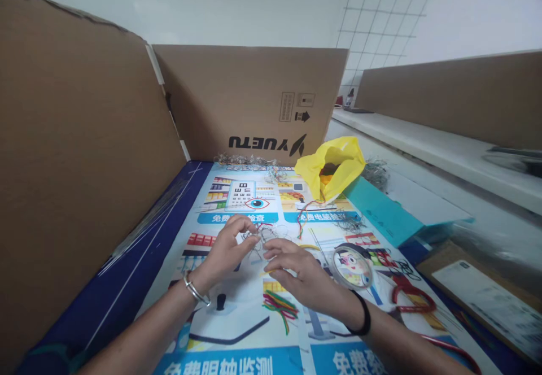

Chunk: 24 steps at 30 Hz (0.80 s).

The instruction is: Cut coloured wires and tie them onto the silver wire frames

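Observation:
My left hand [232, 246], with a silver bracelet at the wrist, brings thumb and index finger together at a loose tangle of thin wire [271, 232]. My right hand [298, 270], a black band at its wrist, is just right of the same wire, its fingers loosely bent and apart. Whether a fine strand runs to its fingertips is too small to tell. Below the hands lies a bundle of red, green and yellow cords [280, 308]. A clear round roll or dish [351, 266] stands right of my right hand.
A yellow bag [345, 163] with a red cord trailing out stands at the back, beside a teal box [376, 211]. Wire clumps [248, 159] lie along the rear cardboard panel [254, 98]. Red-handled tools [417, 307] and a brown carton [478, 290] are at right.

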### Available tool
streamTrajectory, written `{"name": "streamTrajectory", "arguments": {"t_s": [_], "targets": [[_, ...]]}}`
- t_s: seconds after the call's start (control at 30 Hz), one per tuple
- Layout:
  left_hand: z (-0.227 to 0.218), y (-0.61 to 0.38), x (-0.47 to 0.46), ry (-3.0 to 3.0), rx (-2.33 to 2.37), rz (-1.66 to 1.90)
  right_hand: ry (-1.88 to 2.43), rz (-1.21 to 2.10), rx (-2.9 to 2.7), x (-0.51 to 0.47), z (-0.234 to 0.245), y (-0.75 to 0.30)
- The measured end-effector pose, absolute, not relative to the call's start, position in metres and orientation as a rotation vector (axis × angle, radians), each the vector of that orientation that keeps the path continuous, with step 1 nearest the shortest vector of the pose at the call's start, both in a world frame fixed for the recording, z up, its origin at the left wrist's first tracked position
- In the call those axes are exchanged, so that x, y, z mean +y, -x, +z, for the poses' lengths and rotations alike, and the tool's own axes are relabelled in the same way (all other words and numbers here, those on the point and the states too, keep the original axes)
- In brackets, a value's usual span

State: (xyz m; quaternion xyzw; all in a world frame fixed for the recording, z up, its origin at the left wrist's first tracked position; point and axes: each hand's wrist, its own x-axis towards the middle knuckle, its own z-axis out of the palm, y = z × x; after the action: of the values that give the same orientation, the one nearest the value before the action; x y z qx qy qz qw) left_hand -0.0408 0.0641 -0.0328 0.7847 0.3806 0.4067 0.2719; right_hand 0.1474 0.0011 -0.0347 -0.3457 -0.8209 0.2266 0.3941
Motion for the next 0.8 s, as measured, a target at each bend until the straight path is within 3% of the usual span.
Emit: {"name": "streamTrajectory", "arguments": {"t_s": [0.33, 0.8], "targets": [[-0.033, 0.036, 0.054, -2.188, 1.228, 1.330, 0.840, 0.496, -2.053, -0.002, -0.037, -0.143], [-0.025, 0.031, 0.043, -1.823, 1.058, 0.993, 0.845, 0.402, -2.066, -0.002, -0.040, -0.146]]}}
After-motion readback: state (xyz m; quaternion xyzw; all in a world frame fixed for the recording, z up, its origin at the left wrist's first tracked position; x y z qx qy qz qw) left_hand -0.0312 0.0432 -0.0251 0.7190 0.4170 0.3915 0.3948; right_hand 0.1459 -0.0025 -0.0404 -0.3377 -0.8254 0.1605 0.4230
